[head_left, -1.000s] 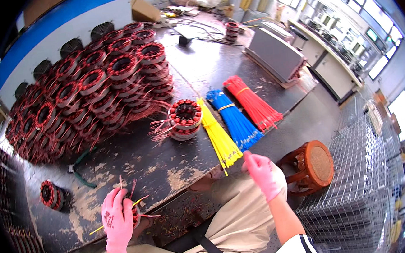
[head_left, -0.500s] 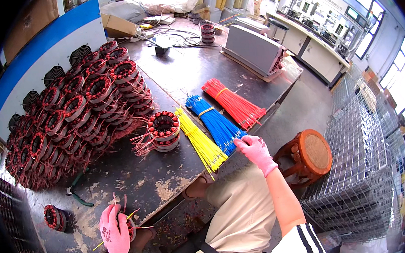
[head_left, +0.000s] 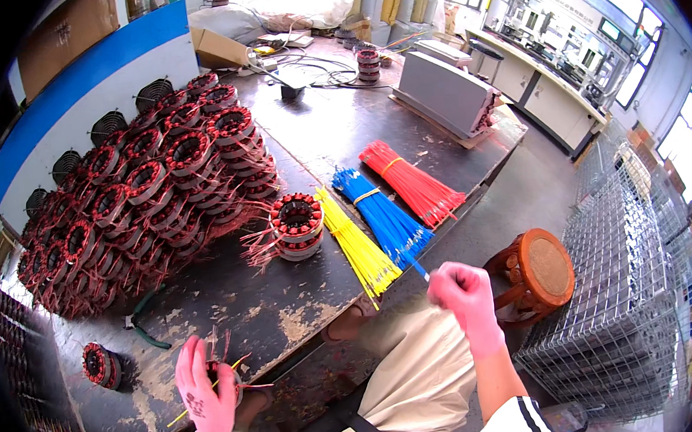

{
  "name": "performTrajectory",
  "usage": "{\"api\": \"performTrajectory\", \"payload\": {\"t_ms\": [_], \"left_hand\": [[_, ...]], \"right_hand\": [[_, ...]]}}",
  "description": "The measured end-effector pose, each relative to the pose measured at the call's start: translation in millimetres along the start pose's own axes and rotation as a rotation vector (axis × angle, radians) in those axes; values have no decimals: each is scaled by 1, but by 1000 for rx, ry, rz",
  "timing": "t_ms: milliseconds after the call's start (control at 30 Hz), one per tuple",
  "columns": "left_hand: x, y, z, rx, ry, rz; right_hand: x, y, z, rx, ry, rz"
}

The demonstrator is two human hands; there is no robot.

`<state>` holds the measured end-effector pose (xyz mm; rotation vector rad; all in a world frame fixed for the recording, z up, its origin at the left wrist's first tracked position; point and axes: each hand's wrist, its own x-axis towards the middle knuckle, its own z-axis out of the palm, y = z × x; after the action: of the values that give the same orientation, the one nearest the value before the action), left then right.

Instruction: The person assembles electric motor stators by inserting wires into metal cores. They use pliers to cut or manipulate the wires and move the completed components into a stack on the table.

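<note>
My left hand (head_left: 204,394), in a pink glove, is wrapped round a small wire-wound motor stator (head_left: 213,373) at the table's front edge. A yellow wire (head_left: 177,419) and thin reddish leads stick out of that stator. My right hand (head_left: 464,294), gloved alike, is closed in a pinch on a blue wire (head_left: 420,269), just off the near end of the blue wire bundle (head_left: 380,213). Beside that bundle lie a yellow wire bundle (head_left: 357,248) and a red one (head_left: 412,180). Left of the yellow bundle stand stacked stators (head_left: 298,234) with loose leads.
A big heap of stators (head_left: 148,179) fills the table's left side. Green-handled pliers (head_left: 151,335) and a single stator (head_left: 100,366) lie nearer. A grey box (head_left: 443,90) sits at the far right edge. A wooden stool (head_left: 547,269) and wire cages (head_left: 605,309) stand right of me.
My right hand has drawn back from the blue bundle, toward me and to the right, with a blue wire in its fingers. My left hand keeps its hold on the stator.
</note>
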<state>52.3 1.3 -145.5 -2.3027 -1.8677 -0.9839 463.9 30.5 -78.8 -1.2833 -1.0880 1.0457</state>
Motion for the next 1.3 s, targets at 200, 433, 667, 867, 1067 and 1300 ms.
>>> {"api": "performTrajectory", "payload": {"t_ms": [200,433,667,867,1067,1300], "left_hand": [[39,80,-52,164,305,767],[14,40,-64,175,282,128],[3,9,10,-134,183,-151],[4,4,27,-197,223,-210],[4,-4,14,-311,33,-171],[10,-14,11,-314,-89,-48]], "right_hand": [[-35,-41,115,-79,-801,-461],[10,43,191,-520,-632,-401],[28,69,250,-542,-947,-90],[17,85,256,-348,-861,23],[5,88,238,-321,-664,-196],[-5,76,221,-487,-522,-621]]}}
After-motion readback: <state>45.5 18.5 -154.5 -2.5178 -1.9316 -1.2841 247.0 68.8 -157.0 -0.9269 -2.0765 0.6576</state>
